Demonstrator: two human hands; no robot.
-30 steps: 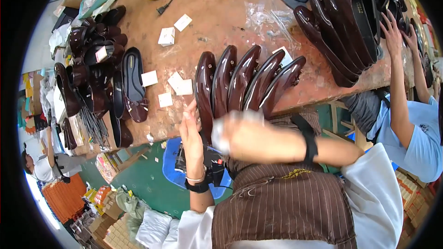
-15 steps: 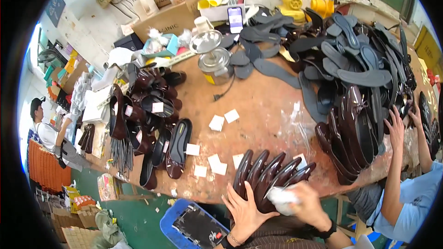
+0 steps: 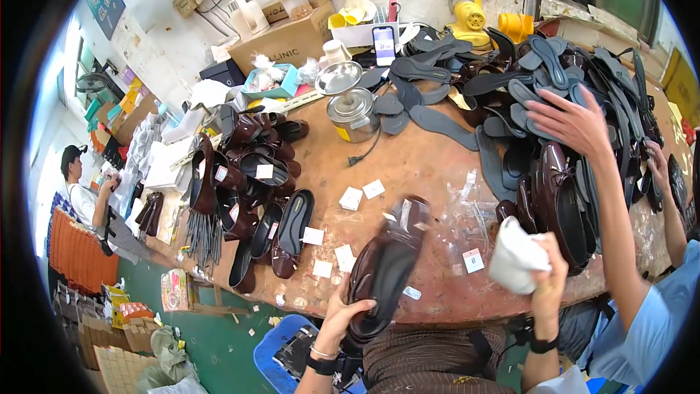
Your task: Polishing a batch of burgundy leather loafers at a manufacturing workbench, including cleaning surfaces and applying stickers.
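Note:
Fingers of my left hand (image 3: 340, 319) are closed on the heel end of a dark brown glossy shoe (image 3: 390, 266), thumb inside over the black insole. More brown leather shows along its left side; how many shoes I hold is unclear. The shoe slants over the table's front edge, its toe blurred. Off to the right, my right hand (image 3: 552, 273) grips a bunched white cloth (image 3: 516, 255), apart from the shoe. Small white square cards (image 3: 344, 257) lie left of the shoe, and a printed card (image 3: 473, 260) lies between it and the cloth.
Brown shoes (image 3: 251, 175) crowd the table's left; grey insoles (image 3: 558, 66) and nested shoes (image 3: 554, 204) heap at right. A co-worker's hand (image 3: 572, 124) reaches over them. A metal can (image 3: 353, 113) stands behind, and a blue bin (image 3: 270, 350) sits below the front edge.
The row of shoes under my hands has left its place; my left hand now holds a shoe tilted up. My right hand moved right with the cloth. A co-worker's arm reached over the insoles.

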